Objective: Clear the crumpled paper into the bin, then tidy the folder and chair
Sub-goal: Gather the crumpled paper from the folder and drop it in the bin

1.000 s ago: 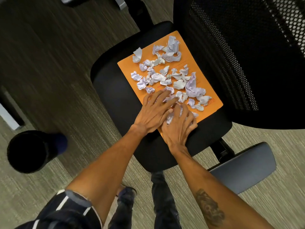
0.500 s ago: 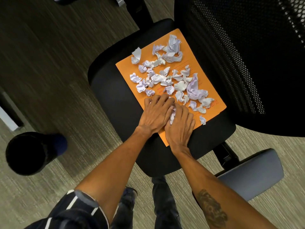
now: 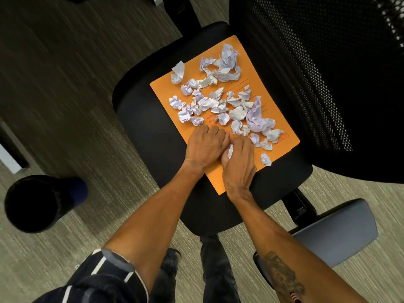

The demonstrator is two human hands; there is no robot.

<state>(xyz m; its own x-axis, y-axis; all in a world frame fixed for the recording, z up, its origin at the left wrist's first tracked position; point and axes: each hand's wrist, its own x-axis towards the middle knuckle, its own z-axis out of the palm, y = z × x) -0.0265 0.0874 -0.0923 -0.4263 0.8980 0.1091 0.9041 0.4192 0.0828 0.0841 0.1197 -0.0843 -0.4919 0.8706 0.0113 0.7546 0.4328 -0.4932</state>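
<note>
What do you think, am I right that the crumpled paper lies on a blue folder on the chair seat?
No, the folder is orange, not blue; the head view shows it. The crumpled paper does lie on it, on the chair seat.

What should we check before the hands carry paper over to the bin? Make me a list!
1. Right hand has paper: ok, its fingers curl round a ball.
2. Left hand has paper: cannot tell, its curled fingers hide what is under them.
3. Bin upright, mouth open: ok.
4. Folder flat on the seat: ok.
5. All paper picked up: not ok, many scraps lie loose on the folder.
6. Nothing about to fall: not ok, one scrap sits at the folder's edge.
</note>
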